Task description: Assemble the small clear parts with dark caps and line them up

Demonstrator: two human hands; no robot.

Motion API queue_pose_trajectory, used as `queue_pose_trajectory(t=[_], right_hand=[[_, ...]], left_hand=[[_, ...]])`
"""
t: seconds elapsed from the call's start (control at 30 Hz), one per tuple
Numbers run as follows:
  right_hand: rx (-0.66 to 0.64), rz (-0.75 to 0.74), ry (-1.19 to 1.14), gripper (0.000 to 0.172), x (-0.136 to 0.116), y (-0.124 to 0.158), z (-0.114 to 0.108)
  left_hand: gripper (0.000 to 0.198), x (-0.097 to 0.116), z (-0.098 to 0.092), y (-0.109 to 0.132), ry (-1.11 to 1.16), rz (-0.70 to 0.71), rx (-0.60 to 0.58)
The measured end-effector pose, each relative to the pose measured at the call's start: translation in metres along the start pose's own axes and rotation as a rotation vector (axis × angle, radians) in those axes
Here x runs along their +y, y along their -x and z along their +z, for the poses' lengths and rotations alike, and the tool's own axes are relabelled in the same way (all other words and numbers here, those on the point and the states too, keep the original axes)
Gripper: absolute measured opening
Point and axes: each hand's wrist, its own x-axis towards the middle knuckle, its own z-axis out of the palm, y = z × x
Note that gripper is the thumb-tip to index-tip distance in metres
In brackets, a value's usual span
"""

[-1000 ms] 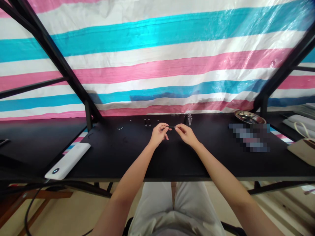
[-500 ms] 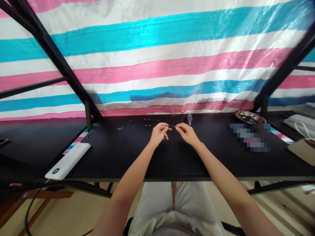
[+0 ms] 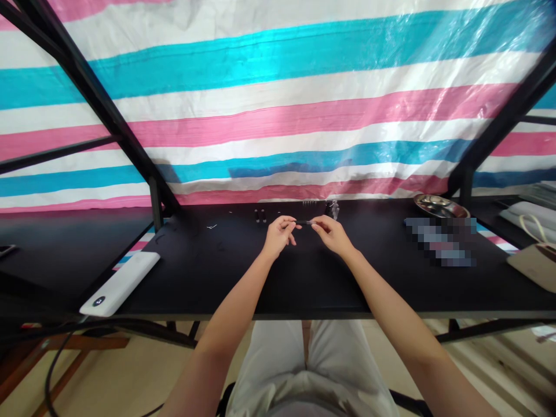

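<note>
Above the black table [image 3: 208, 266], both of my hands grip a small dark rod-like piece [image 3: 303, 222]. My left hand [image 3: 280, 236] pinches its left end between thumb and fingers, with the other fingers partly spread. The right end is pinched by my right hand [image 3: 330, 234]. Two small dark pieces with pale ends [image 3: 260, 216] stand side by side beyond my left hand. A row of tiny light pieces [image 3: 310, 202] lies at the back edge, and a cluster of small clear pieces [image 3: 335, 209] is just behind my right hand.
A white power bank [image 3: 120, 285] with a cable lies at the left front. On the right are a shiny metal dish [image 3: 441, 206], a pixelated patch and a beige bag [image 3: 533, 265]. A white scrap [image 3: 212, 226] lies left of centre. Black frame bars slant up on both sides.
Both hands stay in almost the same place with the dark piece between them. A little more of the piece shows between the fingertips, which are slightly farther apart.
</note>
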Motion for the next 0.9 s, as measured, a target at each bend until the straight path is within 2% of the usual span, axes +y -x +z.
queue_pose_trajectory(t=[0.2, 0.33, 0.5, 0.67, 0.8, 0.9], right_hand=[[-0.031, 0.062, 0.001, 0.033, 0.004, 0.001, 0.001], [-0.046, 0.003, 0.064, 0.03, 0.005, 0.001, 0.002], [-0.089, -0.067, 0.186, 0.024, 0.003, 0.001, -0.001], [-0.127, -0.088, 0.423, 0.019, 0.003, 0.001, -0.01], [-0.064, -0.063, 0.541, 0.018, 0.008, 0.001, -0.016], [-0.032, -0.057, 0.436, 0.021, 0.006, 0.001, -0.014]], left_hand=[[0.029, -0.001, 0.0, 0.0, -0.028, 0.006, 0.021], [0.027, -0.003, 0.002, 0.002, -0.052, 0.014, -0.013], [0.024, -0.006, 0.003, 0.001, -0.094, 0.015, -0.018], [0.022, -0.01, -0.002, -0.003, -0.155, 0.021, 0.051], [0.019, -0.016, -0.005, -0.005, -0.223, 0.017, 0.104], [0.018, -0.019, -0.004, -0.004, -0.256, 0.027, 0.045]])
